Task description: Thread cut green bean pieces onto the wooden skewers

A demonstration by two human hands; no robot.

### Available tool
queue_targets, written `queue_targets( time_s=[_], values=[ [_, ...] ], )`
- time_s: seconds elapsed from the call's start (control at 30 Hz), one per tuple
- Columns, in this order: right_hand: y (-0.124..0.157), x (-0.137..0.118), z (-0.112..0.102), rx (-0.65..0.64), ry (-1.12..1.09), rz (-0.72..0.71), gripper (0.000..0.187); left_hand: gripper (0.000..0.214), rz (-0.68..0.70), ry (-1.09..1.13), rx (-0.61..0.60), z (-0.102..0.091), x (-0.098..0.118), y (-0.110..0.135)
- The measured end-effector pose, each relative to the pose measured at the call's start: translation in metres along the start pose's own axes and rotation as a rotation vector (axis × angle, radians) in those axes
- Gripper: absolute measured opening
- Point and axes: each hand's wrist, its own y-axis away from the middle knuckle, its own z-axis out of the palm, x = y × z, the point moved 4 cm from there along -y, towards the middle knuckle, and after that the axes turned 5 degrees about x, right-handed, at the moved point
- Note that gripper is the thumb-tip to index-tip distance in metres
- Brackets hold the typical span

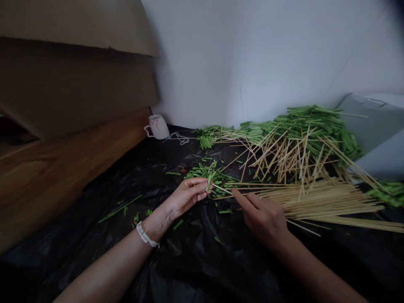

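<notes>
My left hand [191,193], with a beaded bracelet at its wrist, pinches a short cut piece of green bean [209,181]. A thin wooden skewer [222,189] runs from that piece to my right hand [263,216], whose fingers are closed on its other end. Whether the tip has gone into the green piece is hidden by the fingers. Behind my left hand lies a loose heap of cut green pieces [198,171]. Right beside my right hand a thick bundle of bare skewers [331,200] is spread out.
Skewers threaded with green pieces [315,126] are piled along the white wall [268,54]. A white mug [158,127] stands at the back left near a tangled string [179,137]. Black plastic sheeting [189,269] covers the surface. Wooden furniture [78,155] borders the left, a grey box [362,122] the right.
</notes>
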Motion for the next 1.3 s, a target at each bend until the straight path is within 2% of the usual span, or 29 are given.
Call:
queue_targets(
  time_s=[0.6,0.87,1.1,1.3],
  values=[
    [0.0004,-0.0013,0.0004,-0.069,0.043,-0.037,0.046,0.026,0.010,-0.108,0.047,-0.0004,0.0007,-0.0009],
    [0.0011,-0.0040,0.0014,-0.020,-0.027,-0.022,0.045,0.030,-0.014,-0.130,0.062,-0.0012,-0.0024,-0.0012],
    [-0.0030,-0.0052,-0.0022,0.013,-0.043,-0.010,0.034,0.026,-0.035,-0.036,0.046,0.0013,-0.0036,-0.0024],
    [-0.0045,-0.0078,-0.0045,0.042,-0.074,0.009,0.033,0.027,-0.050,-0.005,0.042,0.0023,-0.0061,-0.0026]
  ],
)
